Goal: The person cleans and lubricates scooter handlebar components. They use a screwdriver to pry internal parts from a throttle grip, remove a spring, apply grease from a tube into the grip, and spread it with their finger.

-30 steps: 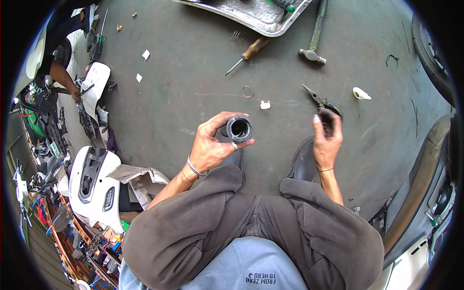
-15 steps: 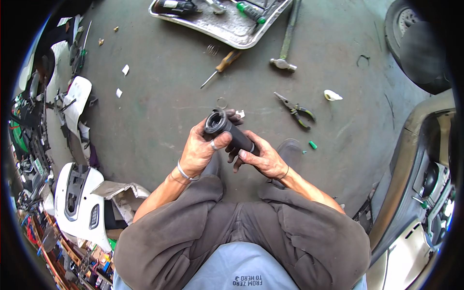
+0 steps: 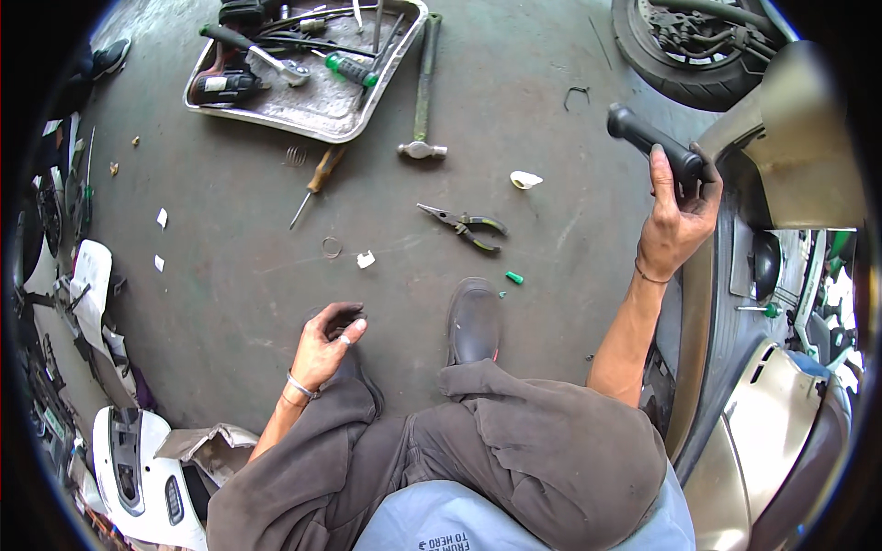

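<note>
Grip: a black rubber handlebar grip (image 3: 654,144), held up at the person's right, its free end pointing up and to the left, its near end inside the fist.
Right hand: the right hand (image 3: 678,220) is raised on an outstretched arm, fingers wrapped round the lower end of the grip, a thin band at the wrist.
Left hand: the left hand (image 3: 325,342) hangs low by the knee, fingers loosely curled and grasping nothing, a metal bangle on the wrist.
Beside the right hand: the beige scooter body (image 3: 790,156) stands just right of it, and a tyre (image 3: 675,55) lies above it.
Between the hands: a dark shoe (image 3: 473,320) on the concrete floor (image 3: 230,275), with pliers (image 3: 464,223) and a small green cap (image 3: 514,277) further out.
Beyond the left hand: a small white scrap (image 3: 366,260), a wire ring (image 3: 331,246) and a wooden-handled screwdriver (image 3: 315,184).
Farthest out: a hammer (image 3: 424,87) lying beside a metal tray (image 3: 312,115) of tools.
Left of the left hand: white scooter panels (image 3: 138,459).
</note>
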The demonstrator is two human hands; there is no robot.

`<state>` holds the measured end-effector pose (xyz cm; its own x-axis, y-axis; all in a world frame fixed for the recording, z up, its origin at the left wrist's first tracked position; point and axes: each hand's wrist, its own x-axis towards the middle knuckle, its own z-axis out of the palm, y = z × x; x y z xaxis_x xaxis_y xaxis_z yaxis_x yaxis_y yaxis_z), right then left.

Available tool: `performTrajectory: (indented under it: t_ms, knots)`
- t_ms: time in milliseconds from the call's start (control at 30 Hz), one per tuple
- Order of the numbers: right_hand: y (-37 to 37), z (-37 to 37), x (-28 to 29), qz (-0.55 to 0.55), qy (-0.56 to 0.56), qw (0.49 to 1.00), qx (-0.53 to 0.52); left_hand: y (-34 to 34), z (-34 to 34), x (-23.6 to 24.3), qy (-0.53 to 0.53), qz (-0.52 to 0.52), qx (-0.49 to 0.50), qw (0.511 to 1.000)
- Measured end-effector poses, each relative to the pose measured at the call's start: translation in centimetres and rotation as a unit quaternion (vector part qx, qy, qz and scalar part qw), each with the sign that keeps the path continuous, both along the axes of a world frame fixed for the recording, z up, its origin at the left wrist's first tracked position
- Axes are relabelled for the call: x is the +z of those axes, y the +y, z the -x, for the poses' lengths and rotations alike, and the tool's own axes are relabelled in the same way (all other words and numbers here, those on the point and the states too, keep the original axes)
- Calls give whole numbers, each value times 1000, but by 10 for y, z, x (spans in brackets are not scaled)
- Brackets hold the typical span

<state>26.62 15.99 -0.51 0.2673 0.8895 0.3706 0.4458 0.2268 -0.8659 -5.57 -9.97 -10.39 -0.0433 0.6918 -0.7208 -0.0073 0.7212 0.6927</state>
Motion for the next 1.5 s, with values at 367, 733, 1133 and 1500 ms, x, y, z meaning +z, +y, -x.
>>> performTrajectory:
  t_ms: [367, 733, 1133, 1500]
  knots:
    - [14, -55, -121, 90, -228, 967, -71, -16, 3, -9, 44, -21, 4, 999]
    - [14, -55, -104, 43, -226, 972, -49, -15, -1, -8, 42, -27, 4, 999]
    - [18, -49, -110, 1, -304, 953, -1, -11, 2, -4, 48, -33, 7, 998]
    - [19, -45, -124, 13, -255, 967, 29, -5, 3, 5, 61, -58, 17, 996]
